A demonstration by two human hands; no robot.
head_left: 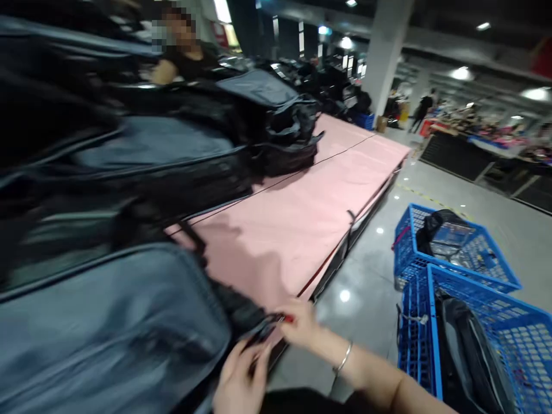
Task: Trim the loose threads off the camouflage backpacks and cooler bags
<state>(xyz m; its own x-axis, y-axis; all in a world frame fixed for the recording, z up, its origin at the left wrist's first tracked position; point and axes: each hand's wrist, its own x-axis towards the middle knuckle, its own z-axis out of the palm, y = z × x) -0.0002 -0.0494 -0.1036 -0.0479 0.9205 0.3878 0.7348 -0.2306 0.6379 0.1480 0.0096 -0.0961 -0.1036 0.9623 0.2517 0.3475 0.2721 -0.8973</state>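
A person's two bare hands meet at the near edge of a long table covered in pale pink sheeting (340,178), working at the end of a large grey-and-black bag (116,328). The bag lies at the table's near left, its smooth grey panel facing up with a dark piped border, and the hands are just beyond its right end. The left hand (241,374), lower and nearer me, has its thumb and fingers bent together on a piece of dark fabric (259,334) beside the bag. The right hand (302,325), with a silver bracelet (344,356) at the wrist, has its fingers closed around a small red item (288,317), too blurred for me to tell what it is; it sits right at the dark fabric. Farther along the table's left side, more dark bags (172,149) are heaped, and behind them another person (190,49) in dark clothing is at the far side. To the right, on the shiny pale floor (366,287), two blue plastic baskets stand close together: the farther basket (405,247) holds black and clear-looking material, the nearer basket (433,322) a folded dark bag (468,351). A pale pillar (388,52) rises beyond the table.
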